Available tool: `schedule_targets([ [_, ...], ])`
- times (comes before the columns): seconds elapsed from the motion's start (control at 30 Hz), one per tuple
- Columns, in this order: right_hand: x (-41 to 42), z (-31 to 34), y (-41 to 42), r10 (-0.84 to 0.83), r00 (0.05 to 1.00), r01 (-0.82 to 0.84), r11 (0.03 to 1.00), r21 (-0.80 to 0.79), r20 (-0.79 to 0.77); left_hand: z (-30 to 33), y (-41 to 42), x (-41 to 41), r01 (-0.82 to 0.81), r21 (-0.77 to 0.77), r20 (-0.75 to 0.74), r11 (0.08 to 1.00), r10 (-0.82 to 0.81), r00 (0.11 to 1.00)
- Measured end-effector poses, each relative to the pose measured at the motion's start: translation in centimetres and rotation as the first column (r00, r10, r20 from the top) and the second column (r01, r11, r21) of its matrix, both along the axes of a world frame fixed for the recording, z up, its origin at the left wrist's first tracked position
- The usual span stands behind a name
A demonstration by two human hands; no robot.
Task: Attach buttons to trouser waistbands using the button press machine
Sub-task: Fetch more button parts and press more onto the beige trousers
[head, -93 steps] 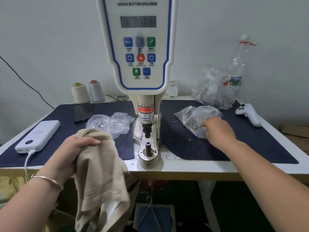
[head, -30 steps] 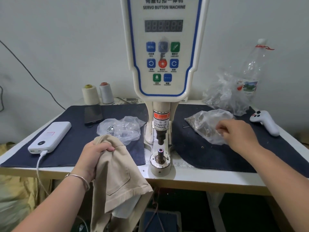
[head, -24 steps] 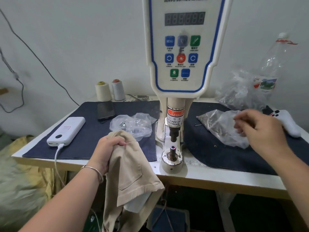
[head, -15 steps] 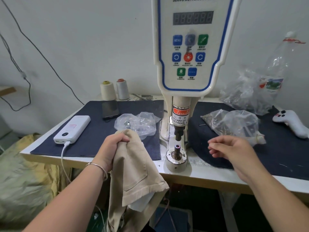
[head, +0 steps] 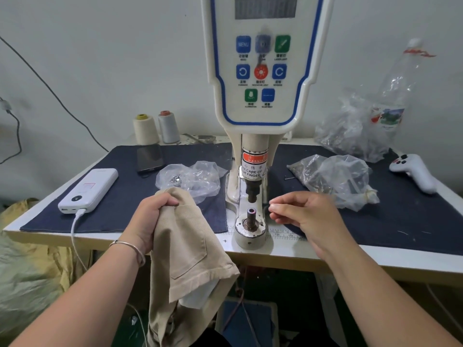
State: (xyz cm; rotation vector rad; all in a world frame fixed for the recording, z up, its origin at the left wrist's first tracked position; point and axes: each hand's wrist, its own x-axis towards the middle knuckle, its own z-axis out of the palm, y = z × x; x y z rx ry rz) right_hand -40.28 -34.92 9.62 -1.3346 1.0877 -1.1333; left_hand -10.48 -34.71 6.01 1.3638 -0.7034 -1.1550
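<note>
My left hand (head: pixel 147 219) grips the bunched top of beige trousers (head: pixel 190 251), which hang over the table's front edge, left of the servo button machine (head: pixel 263 71). The lower die post (head: pixel 251 214) stands bare under the upper punch (head: pixel 252 191). Just right of the die, my right hand (head: pixel 308 216) hovers with thumb and fingertips pinched on a small button part that stays hidden between them. A clear bag of metal button parts (head: pixel 335 176) lies behind that hand, and a second such bag (head: pixel 193 176) lies left of the machine.
On the dark mat sit a white power bank (head: pixel 90 189) with its cable, a phone (head: pixel 149 157), and a white controller (head: pixel 413 171). Thread cones (head: pixel 145 128), a larger plastic bag (head: pixel 350 131) and a bottle (head: pixel 395 96) stand at the back. A blue pedal (head: pixel 245 319) lies below the table.
My right hand left the right-hand bag and moved left and forward to beside the lower die, fingers pinched. The left hand kept hold of the trousers.
</note>
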Motion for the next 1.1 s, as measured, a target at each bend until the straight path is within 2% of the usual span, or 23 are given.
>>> schedule_targets([
  [0.4, 3.0, 0.6, 0.6, -0.064, 0.996, 0.060, 0.996, 0.066, 0.059, 0.0, 0.1, -0.1, -0.004, 0.006, -0.019, 1.000, 0.004, 1.000],
  [0.77, 3.2, 0.8, 0.7, -0.015, 0.956, -0.059, 0.969, 0.240, 0.294, 0.1, 0.2, -0.2, -0.013, -0.010, -0.028, 1.000, 0.013, 1.000],
  [1.1, 3.1, 1.4, 0.8, -0.095, 0.923, -0.077, 0.904, 0.420, 0.374, 0.1, 0.1, -0.2, -0.020, -0.023, -0.027, 1.000, 0.020, 0.999],
])
